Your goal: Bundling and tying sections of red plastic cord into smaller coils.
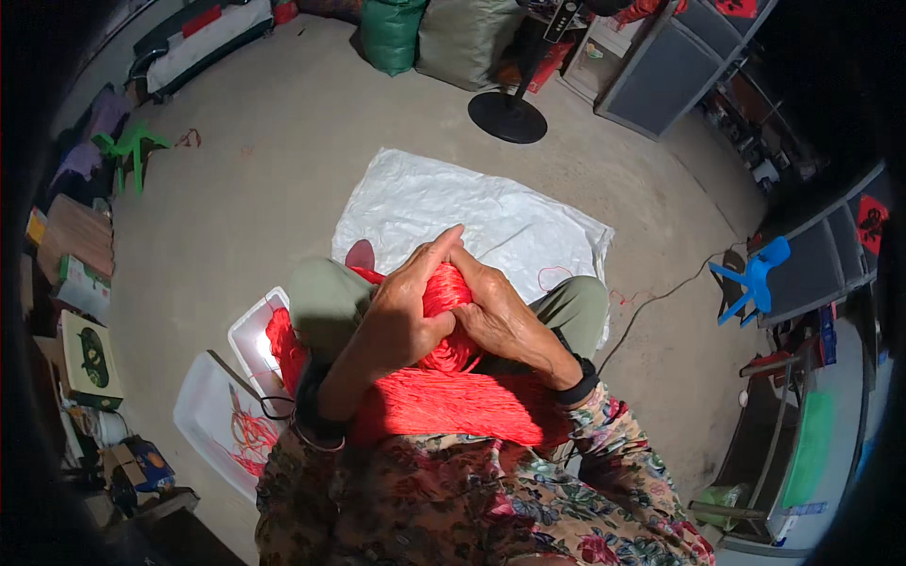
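My left hand [408,307] and my right hand [497,309] are wrapped round a bundle of shiny red cord [446,291] above my lap. Their fingertips meet at its far end, and both thumbs press on its near side. Loose loops of the cord hang below the thumbs. Across my lap lies a wide layer of straight red strands [458,407], close beneath my wrists. The palms and the inner side of the bundle are hidden.
On the floor ahead lies a white plastic sheet [434,189]. To my left are a white bin [247,341] holding red cord and a white basin [200,401] with loose strands. A black fan base [508,117], a blue stool [757,280] and a green stool [134,151] stand farther off.
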The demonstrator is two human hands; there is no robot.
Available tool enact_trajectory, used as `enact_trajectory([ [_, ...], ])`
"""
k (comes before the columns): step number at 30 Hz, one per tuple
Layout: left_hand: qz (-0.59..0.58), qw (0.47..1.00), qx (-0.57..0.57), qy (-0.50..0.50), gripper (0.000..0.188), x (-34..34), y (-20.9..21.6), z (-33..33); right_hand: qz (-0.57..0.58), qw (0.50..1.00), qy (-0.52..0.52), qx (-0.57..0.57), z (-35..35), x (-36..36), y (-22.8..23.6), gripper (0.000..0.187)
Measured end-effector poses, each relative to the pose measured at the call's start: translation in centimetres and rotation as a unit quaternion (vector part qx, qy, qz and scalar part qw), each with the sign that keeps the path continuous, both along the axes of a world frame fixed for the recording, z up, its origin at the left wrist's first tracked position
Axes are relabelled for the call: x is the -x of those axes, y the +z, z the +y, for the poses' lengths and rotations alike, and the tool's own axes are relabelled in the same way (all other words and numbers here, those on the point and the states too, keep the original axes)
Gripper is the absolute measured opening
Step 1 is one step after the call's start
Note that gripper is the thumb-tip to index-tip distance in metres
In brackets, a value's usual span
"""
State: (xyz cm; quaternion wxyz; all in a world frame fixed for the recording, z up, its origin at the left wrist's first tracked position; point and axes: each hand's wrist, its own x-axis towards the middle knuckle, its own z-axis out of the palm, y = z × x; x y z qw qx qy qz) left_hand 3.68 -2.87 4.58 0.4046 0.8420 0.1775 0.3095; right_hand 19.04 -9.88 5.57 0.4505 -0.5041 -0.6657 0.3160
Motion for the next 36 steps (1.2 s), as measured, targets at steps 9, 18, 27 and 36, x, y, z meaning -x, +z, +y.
enact_trajectory([
  [9,-0.159,0.918,0.359,-0.052,0.086,-0.5,-1.8,0.5,0.069,0.995,-0.061,0.035,0.7,0.9,-2.0,0.034],
  [18,-0.213,0.783,0.569,-0.133,0.062,-3.5,1.3,-0.4,-0.028,0.985,-0.133,-0.106,1.1,-1.6,-1.2,0.022],
  [27,-0.044,0.998,0.005,-0.037,0.024,-0.6,0.3,-0.1,-0.1,0.975,-0.154,-0.126,0.8,-1.5,0.1,0.017],
  [36,-0.079,0.828,0.549,-0.085,0.012,-1.0,-0.3,0.3,-0.072,0.99,-0.082,-0.089,1.0,-2.0,0.2,0.025],
])
